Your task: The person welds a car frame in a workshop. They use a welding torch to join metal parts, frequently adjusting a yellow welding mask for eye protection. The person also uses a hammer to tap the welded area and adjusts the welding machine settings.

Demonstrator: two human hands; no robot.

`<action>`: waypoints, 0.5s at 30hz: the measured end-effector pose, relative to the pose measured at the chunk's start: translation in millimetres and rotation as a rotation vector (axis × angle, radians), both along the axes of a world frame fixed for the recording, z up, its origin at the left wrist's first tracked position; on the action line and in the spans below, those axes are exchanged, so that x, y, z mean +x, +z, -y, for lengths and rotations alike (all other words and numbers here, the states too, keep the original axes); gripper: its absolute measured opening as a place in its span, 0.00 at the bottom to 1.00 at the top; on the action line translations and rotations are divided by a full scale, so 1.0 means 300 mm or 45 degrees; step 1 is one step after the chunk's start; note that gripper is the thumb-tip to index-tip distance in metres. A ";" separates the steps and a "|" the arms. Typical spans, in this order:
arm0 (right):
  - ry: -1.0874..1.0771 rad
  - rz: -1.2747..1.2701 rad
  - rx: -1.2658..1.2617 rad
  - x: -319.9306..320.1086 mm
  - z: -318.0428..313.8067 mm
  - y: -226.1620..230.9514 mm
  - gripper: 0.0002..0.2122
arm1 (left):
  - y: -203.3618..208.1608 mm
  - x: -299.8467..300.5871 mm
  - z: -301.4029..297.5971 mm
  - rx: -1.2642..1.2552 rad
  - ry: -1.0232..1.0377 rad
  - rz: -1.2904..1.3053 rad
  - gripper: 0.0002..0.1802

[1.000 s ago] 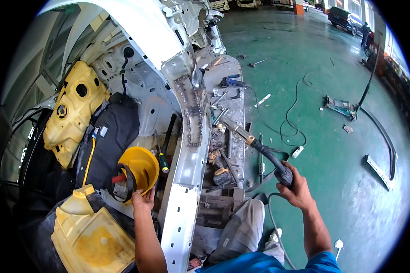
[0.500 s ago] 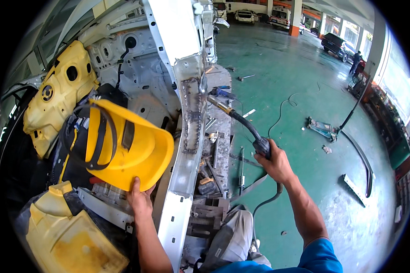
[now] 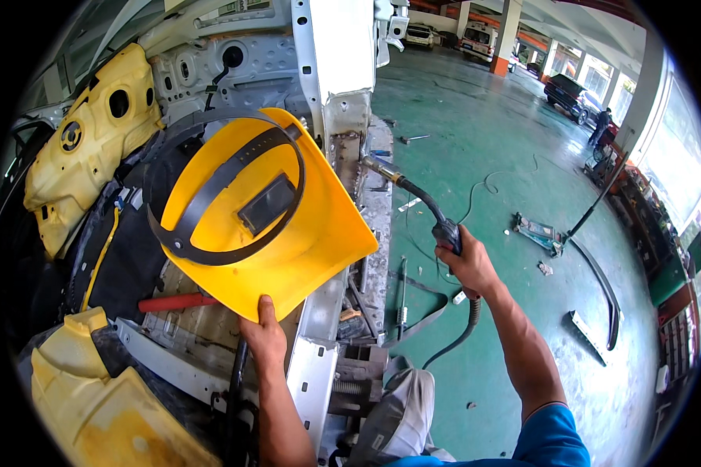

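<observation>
My left hand (image 3: 263, 333) grips the lower edge of a yellow welding mask (image 3: 288, 268), thumb on its inner face. The mask's hollow side, with a black headband (image 3: 230, 167) and a small dark window (image 3: 266, 204), faces me. My right hand (image 3: 469, 263) is closed round the dark handle of a welding torch (image 3: 420, 198). The torch nozzle points left, close to the bare metal sill of a white car body (image 3: 350, 117). The mask hides much of that sill and its weld seam.
Yellow padding (image 3: 93, 140) and a red-handled tool (image 3: 175, 302) lie inside the car body. Tools lie along the metal bench (image 3: 378, 257) beside the sill. On the green floor are a floor jack (image 3: 541, 233), a hammer (image 3: 415, 138) and cables. Another person (image 3: 602, 124) stands far right.
My left hand has brought the mask up and to the right, nearer the view, turning its inside toward me. The weld seam is now mostly covered. The torch has stayed nearly in place.
</observation>
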State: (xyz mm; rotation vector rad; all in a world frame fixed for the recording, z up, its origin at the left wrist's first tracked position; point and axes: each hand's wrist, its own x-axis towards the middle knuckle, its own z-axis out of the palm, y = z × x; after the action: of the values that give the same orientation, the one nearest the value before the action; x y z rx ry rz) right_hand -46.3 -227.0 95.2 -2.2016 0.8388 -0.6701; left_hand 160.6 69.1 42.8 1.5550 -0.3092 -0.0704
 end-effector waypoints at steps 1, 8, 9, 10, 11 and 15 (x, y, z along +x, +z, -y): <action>0.006 0.007 0.004 0.010 0.000 0.001 0.16 | 0.003 -0.004 -0.001 0.007 0.001 -0.020 0.23; 0.013 0.054 0.021 0.032 0.026 0.006 0.15 | 0.013 -0.019 0.016 0.068 0.020 -0.046 0.21; 0.013 0.056 0.037 0.033 0.031 0.005 0.15 | 0.014 -0.023 0.018 0.051 0.013 -0.045 0.21; 0.012 0.058 0.053 0.033 0.037 0.004 0.15 | 0.014 -0.026 0.020 0.034 0.007 -0.045 0.21; 0.016 0.061 0.071 0.039 0.037 0.004 0.15 | 0.011 -0.026 0.018 0.015 0.009 -0.040 0.21; 0.025 0.089 0.110 0.045 0.023 0.020 0.15 | -0.012 -0.019 0.023 -0.043 0.032 -0.026 0.21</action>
State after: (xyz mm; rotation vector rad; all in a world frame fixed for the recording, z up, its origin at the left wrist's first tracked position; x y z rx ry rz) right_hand -33.0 -234.0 101.1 -2.0950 0.7947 -0.6844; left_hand 154.8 62.2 39.2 1.5236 -0.2734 -0.0607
